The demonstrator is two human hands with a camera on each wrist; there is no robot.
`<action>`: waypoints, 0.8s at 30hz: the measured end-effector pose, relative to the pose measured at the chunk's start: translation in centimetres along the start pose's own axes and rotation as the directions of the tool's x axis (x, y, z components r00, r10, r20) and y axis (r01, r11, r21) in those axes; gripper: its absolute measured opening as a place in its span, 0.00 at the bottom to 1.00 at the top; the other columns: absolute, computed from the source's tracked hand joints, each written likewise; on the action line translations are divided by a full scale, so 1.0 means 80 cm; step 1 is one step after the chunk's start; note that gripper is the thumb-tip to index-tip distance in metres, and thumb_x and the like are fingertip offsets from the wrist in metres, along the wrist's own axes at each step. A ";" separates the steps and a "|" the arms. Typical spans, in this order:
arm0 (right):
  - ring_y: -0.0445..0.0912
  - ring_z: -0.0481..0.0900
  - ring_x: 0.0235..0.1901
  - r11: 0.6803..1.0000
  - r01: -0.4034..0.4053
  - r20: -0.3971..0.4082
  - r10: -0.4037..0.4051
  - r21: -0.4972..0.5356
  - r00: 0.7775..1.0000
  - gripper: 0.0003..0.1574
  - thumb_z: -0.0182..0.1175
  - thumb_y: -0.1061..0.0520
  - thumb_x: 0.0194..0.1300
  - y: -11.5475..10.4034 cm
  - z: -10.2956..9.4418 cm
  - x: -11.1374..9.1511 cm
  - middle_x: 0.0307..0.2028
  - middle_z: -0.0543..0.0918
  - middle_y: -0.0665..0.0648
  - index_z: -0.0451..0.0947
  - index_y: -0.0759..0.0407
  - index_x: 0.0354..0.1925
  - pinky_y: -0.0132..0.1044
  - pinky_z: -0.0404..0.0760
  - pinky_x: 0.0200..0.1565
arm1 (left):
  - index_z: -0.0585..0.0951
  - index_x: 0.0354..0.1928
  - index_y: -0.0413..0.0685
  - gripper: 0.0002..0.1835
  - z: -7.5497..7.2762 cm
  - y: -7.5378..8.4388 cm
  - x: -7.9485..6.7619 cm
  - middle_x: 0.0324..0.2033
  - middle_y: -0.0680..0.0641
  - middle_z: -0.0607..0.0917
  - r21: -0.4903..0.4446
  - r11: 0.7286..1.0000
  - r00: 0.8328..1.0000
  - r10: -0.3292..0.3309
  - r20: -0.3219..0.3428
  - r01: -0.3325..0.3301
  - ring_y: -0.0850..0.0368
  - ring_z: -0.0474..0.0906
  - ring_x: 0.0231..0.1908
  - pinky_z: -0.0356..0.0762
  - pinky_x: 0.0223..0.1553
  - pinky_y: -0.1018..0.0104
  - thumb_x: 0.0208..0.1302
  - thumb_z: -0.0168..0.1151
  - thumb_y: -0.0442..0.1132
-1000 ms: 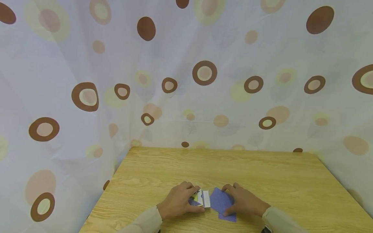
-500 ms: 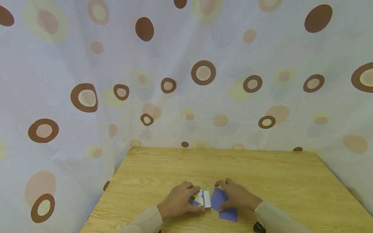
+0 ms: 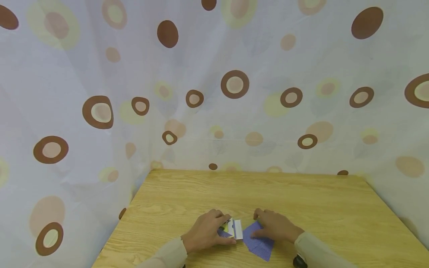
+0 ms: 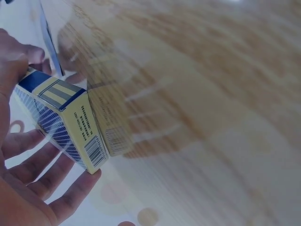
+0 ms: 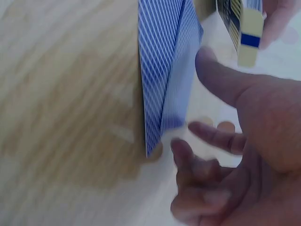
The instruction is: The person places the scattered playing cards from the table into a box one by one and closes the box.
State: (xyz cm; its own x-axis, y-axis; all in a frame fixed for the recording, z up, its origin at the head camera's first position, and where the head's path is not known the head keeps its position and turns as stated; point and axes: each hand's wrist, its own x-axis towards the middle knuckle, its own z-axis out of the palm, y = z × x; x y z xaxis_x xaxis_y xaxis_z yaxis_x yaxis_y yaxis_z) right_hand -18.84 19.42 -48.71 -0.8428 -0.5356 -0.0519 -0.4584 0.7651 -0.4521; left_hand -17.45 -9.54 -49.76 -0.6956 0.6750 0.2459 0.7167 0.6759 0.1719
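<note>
My left hand point(image 3: 205, 231) grips a small playing-card box point(image 3: 230, 226) on the table, thumb on the near side and fingers on the far side. Its white end flap point(image 3: 238, 229) stands out to the right. In the left wrist view the box point(image 4: 61, 120) shows a barcode and a blue lattice pattern. Just right of the flap lie blue patterned playing cards point(image 3: 262, 248), face down and fanned unevenly. Over them hovers my right hand point(image 3: 278, 226), thumb extended and fingers loosely bent. In the right wrist view the thumb is beside the cards point(image 5: 160, 61); contact is hard to tell.
Both hands work near the front of a wood-grain table point(image 3: 268, 190). A white curtain point(image 3: 261, 111) with brown and yellow circles stands behind it and at both sides. A dark wrist device point(image 3: 299, 261) sits below the right sleeve.
My right hand first shifts left over the cards, then draws back slightly. The lower cards have turned and now lie more in line with the upper ones. The left hand and box stay still.
</note>
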 end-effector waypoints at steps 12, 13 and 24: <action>0.46 0.75 0.48 0.984 0.153 0.169 -0.166 0.087 0.972 0.39 0.83 0.52 0.48 0.008 -0.020 0.005 0.50 0.72 0.49 0.78 0.48 0.58 0.41 0.79 0.50 | 0.81 0.66 0.48 0.44 0.000 0.000 -0.001 0.50 0.51 0.83 -0.002 1.000 1.000 0.012 -0.016 -0.012 0.62 0.77 0.48 0.74 0.39 0.78 0.59 0.63 0.74; 0.47 0.75 0.47 0.986 0.142 0.166 -0.156 0.089 0.974 0.37 0.83 0.52 0.48 0.009 -0.020 0.006 0.48 0.73 0.49 0.78 0.48 0.55 0.41 0.79 0.50 | 0.80 0.66 0.48 0.44 -0.001 0.000 -0.001 0.50 0.51 0.83 -0.009 1.000 1.000 0.007 -0.012 -0.007 0.63 0.76 0.48 0.74 0.39 0.77 0.59 0.64 0.74; 0.46 0.76 0.42 0.991 0.085 0.056 -0.091 0.108 0.994 0.39 0.85 0.50 0.42 0.015 -0.015 0.007 0.41 0.77 0.50 0.71 0.51 0.46 0.43 0.78 0.44 | 0.81 0.65 0.48 0.44 0.000 -0.002 -0.003 0.49 0.51 0.84 0.015 1.000 1.000 0.011 -0.029 -0.011 0.63 0.76 0.46 0.72 0.37 0.79 0.59 0.63 0.74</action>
State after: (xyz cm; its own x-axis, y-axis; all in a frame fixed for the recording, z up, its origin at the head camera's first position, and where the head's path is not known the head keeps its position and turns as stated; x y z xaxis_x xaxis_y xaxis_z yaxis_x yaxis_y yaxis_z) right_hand -20.16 20.49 -48.22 -0.7803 -0.6224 -0.0606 -0.4951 0.6740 -0.5483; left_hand -17.45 -9.82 -49.82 -0.6857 0.6740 0.2750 0.7234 0.6729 0.1546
